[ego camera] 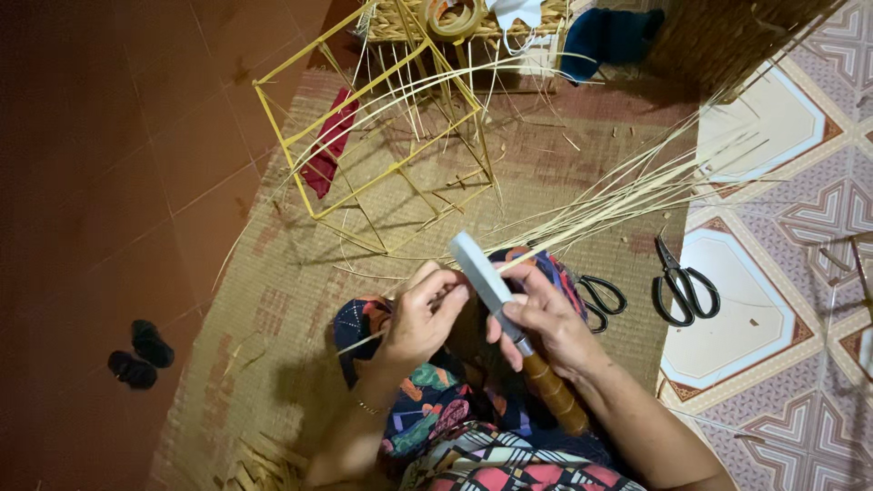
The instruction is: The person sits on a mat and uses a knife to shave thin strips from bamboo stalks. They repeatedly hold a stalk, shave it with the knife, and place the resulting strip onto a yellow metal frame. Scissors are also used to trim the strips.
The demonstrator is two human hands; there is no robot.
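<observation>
Seated on a woven mat [300, 300], a person grips a broad-bladed knife [486, 277] by its wooden handle in the clenched right hand [546, 323], while the left hand [414, 318] pinches a thin bamboo strip [582, 232] against the blade, above their patterned lap, black scissors [684, 286] lying nearby.

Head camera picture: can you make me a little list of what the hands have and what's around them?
left hand: pinches a thin pale strip
right hand: grips a knife with a wooden handle, blade against the strip
lap: patterned cloth
under the person: woven mat
ahead: yellow stick frame
right side: two black scissors, one on the mat, one on the tiled floor
</observation>
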